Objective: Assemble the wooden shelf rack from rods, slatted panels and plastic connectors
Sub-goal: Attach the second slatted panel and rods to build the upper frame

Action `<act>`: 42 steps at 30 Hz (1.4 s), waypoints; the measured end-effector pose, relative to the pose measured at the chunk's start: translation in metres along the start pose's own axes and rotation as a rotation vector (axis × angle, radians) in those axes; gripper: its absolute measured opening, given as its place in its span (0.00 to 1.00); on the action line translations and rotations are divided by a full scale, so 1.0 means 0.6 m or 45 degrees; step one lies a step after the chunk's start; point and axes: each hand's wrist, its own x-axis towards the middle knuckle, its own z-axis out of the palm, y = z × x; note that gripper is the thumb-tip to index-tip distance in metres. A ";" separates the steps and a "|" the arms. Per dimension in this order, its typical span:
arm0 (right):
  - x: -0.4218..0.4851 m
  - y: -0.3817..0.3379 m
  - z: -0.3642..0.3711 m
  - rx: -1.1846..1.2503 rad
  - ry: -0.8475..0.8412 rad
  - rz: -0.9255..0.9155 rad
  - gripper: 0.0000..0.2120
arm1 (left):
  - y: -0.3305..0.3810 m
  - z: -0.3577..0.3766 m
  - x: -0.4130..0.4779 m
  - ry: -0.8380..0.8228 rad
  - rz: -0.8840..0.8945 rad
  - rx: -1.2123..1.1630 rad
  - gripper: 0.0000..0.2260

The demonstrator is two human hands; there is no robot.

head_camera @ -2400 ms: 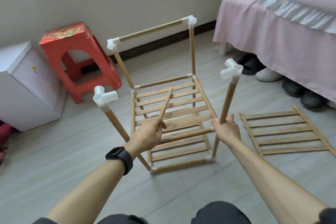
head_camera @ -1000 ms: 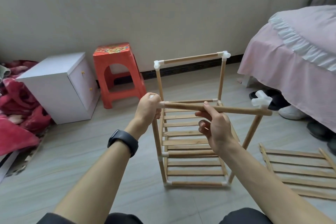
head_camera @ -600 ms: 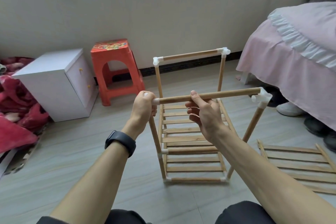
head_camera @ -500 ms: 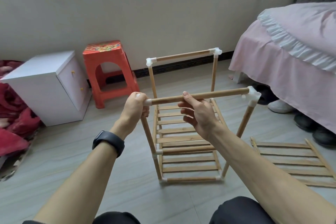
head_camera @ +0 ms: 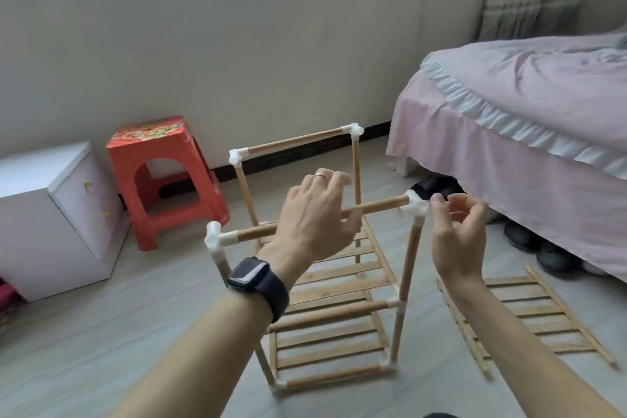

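Observation:
The wooden rack (head_camera: 339,285) stands upright on the floor, with slatted shelves low down and white plastic connectors at its corners. A near top rod (head_camera: 376,206) now spans the front-left connector (head_camera: 213,237) and the front-right connector (head_camera: 414,204). My left hand (head_camera: 315,217) hovers over the middle of that rod, fingers spread, holding nothing. My right hand (head_camera: 456,231) floats just right of the front-right connector, fingers loosely curled and apart, empty. A far top rod (head_camera: 295,142) joins the back posts.
A loose slatted panel (head_camera: 529,312) lies on the floor to the right. A red plastic stool (head_camera: 163,176) and a white cabinet (head_camera: 51,214) stand left by the wall. A pink bed (head_camera: 526,132) with shoes (head_camera: 543,248) underneath is at right.
The rod I held in both hands now sits in both front connectors. Both hands have let go and lifted off it. My head has tilted up.

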 end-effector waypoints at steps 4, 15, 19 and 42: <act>0.049 0.030 0.002 -0.050 -0.482 0.245 0.27 | 0.070 0.069 0.054 -0.312 0.092 -0.076 0.25; 0.048 0.053 0.031 -0.039 -0.570 0.093 0.23 | 0.061 0.100 0.064 -0.124 0.175 0.274 0.30; 0.049 0.053 0.036 -0.049 -0.555 0.036 0.27 | 0.071 0.105 0.047 -0.042 0.174 0.373 0.23; 0.052 0.076 0.034 -0.042 -0.585 0.050 0.27 | 0.080 0.115 0.051 -0.183 0.077 0.420 0.03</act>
